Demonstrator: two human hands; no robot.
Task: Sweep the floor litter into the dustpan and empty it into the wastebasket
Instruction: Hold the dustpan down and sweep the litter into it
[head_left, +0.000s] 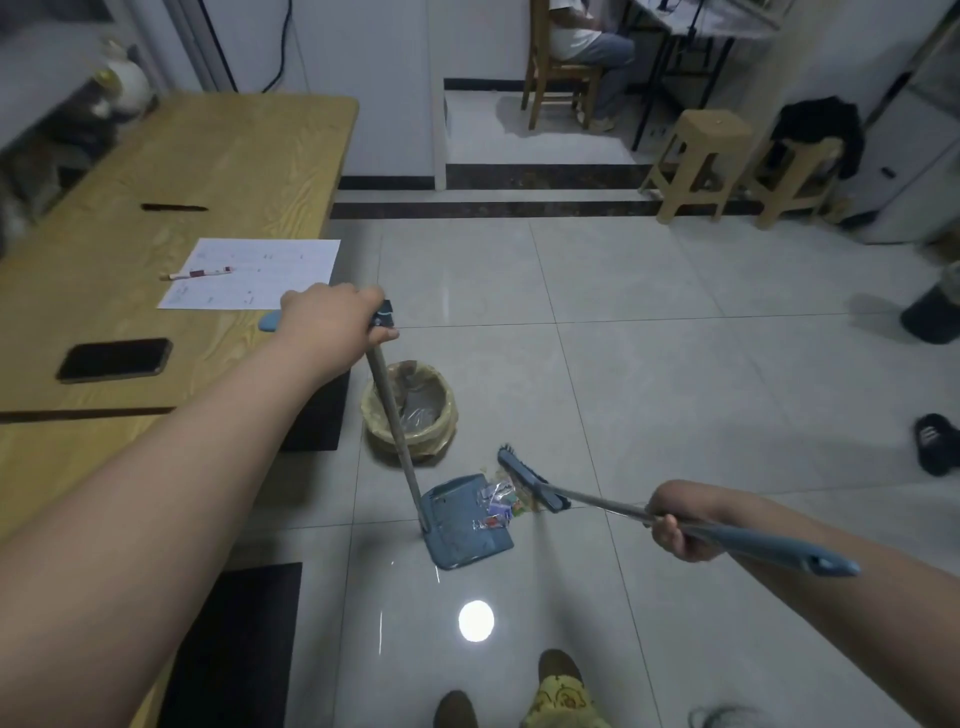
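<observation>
My left hand grips the top of the dustpan's long grey handle. The blue dustpan rests on the tiled floor in front of me. Crumpled wrappers, the litter, lie at the pan's right lip, partly on the pan. My right hand holds the broom's shaft, and the blue broom head presses against the litter from the right. The wastebasket, round with a yellowish bag liner, stands just behind the dustpan, beside the table.
A wooden table on the left carries a phone, a paper sheet and pens. Two plastic stools stand at the far right. A seated person on a chair is in the back. A dark bin sits at the right edge.
</observation>
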